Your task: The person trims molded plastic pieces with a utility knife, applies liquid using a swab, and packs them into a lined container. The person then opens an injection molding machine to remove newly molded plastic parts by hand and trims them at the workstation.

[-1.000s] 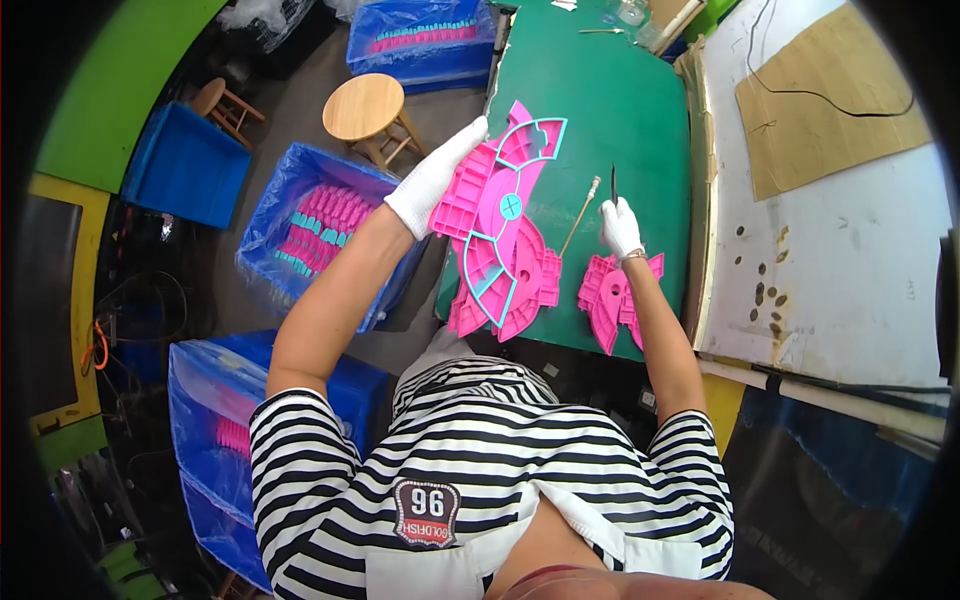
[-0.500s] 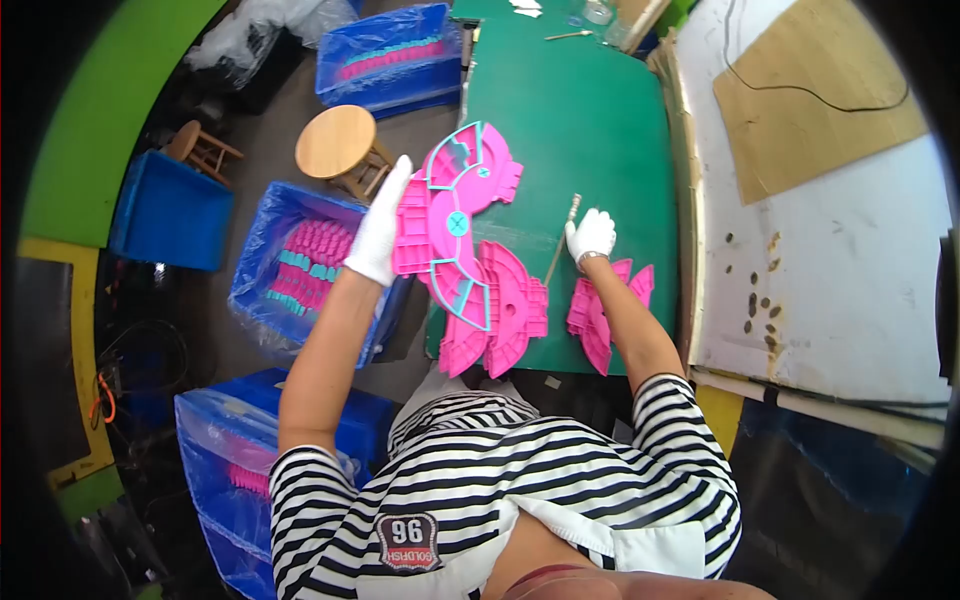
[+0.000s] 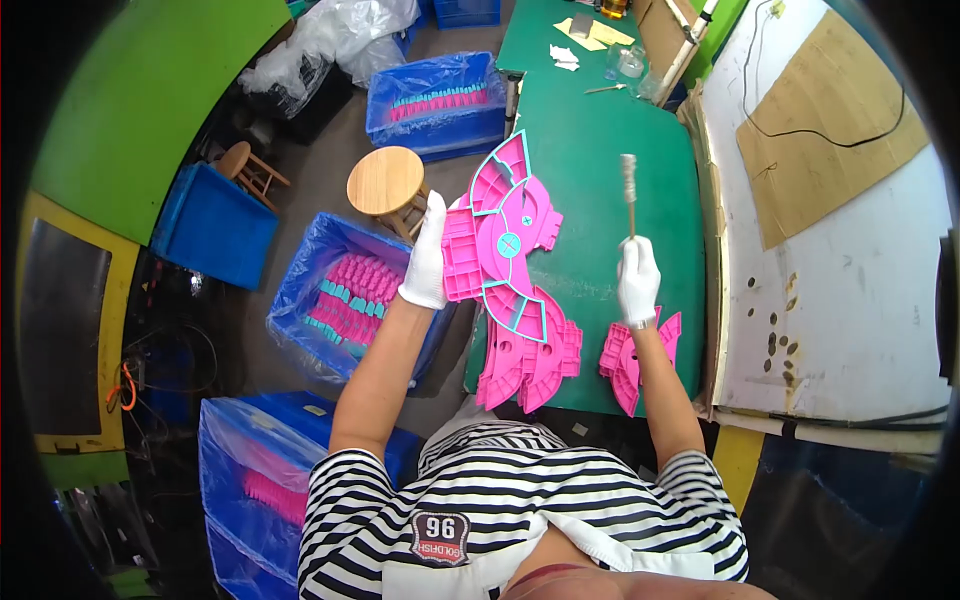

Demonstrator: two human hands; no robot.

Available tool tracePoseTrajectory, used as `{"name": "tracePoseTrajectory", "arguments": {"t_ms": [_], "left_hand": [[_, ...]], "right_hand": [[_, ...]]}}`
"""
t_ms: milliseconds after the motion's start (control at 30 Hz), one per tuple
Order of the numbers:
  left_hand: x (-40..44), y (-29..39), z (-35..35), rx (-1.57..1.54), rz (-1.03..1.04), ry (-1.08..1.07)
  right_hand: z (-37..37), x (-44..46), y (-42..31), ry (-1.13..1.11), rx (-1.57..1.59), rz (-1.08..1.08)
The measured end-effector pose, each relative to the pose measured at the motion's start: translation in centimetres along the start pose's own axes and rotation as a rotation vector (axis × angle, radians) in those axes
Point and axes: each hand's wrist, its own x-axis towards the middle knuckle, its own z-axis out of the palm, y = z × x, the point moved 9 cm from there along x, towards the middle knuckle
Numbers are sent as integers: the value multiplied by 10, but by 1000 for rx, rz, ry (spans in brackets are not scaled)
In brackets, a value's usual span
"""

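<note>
Green worktop (image 3: 590, 215) runs away up the middle, a stained pale panel (image 3: 745, 260) along one side, a wooden stool (image 3: 386, 180) and blue tubs on the other. And both gloved hands are busy! Left hand (image 3: 428, 262) has hold of a pink-and-teal piece (image 3: 490, 252) by its outer edge, out over the worktop's near left side, teal-trimmed face towards us. Right hand (image 3: 638, 282) is closed around a stick (image 3: 632, 222), pale thick end pointing away, well apart from the piece.

How far along? Looks like mid-job to me: one piece in hand, tool gripped, the two not touching. Rows of pink and teal parts fill the middle tub (image 3: 290, 295) and the far tub (image 3: 425, 142), so a good deal looks done. On the worktop, a pink stack (image 3: 545, 365) lies just below the held piece, with a smaller pink cluster (image 3: 620, 362) beside the right wrist; these seem left to handle, and no teal shows on them from here.

Now the tricky bits. Left fingertips behind the piece are out of sight; the held piece overlaps the stack, so no count there; the right forearm (image 3: 668, 385) cuts across the cluster. Cloudy film veils the nearest tub (image 3: 235, 520), and the stick's gripped end vanishes inside the glove.
</note>
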Motion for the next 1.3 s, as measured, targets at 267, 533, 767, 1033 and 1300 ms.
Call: {"name": "tracePoseTrajectory", "arguments": {"t_ms": [267,533,767,1033,1300], "left_hand": [[-8,-2,30,94,93,-212],[-20,-6,38,172,84,-69],[-24,-11,35,100,27,-235],[-31,-7,49,-5,-16,-132],[-29,-26,58,33,-108,-168]], "right_hand": [[17,-106,-152,-264,-483,-553],[10,-118,-153,-270,-546,-552],[-1,-112,-143,-255,-600,-504],[-59,-101,-142,-81,-633,-509],[-66,-119,-160,-190,-711,-691]]}}
